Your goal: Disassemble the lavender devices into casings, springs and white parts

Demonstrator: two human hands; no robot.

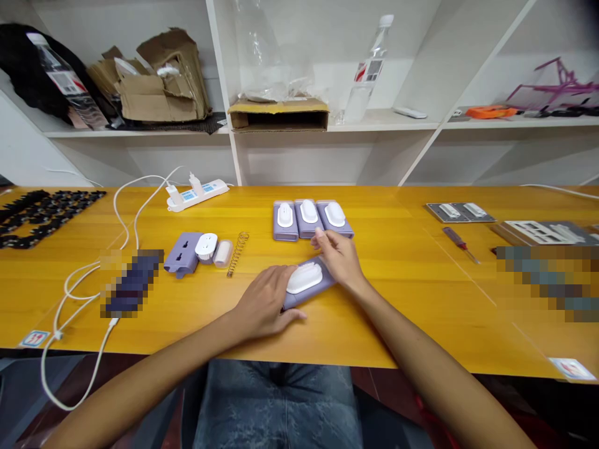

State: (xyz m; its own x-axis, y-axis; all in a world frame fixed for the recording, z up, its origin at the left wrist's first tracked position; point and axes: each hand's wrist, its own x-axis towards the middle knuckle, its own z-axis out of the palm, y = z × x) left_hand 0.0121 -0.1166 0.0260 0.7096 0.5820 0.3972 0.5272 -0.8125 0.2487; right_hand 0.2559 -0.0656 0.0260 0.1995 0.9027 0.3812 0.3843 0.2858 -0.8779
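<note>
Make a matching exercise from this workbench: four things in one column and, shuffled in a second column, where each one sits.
Things:
1. Coil spring
2. Power strip
3. Red-handled screwdriver
4. Clear plastic bottle

Places:
A. On the white shelf
B. Right side of the yellow table, below a metal plate
C. Along the table's back edge
D. Beside the lilac plastic parts

Pairs: 1-D, 2-C, 3-B, 4-A

The lilac housing (pixel 316 285) is matt plastic, its white cap (pixel 304 278) smoother and glossier. The spring (pixel 238 254) is bare coiled metal, the desk (pixel 374 324) glossy varnished wood, and the torn cardboard (pixel 161 93) rough, matt paper.
</note>
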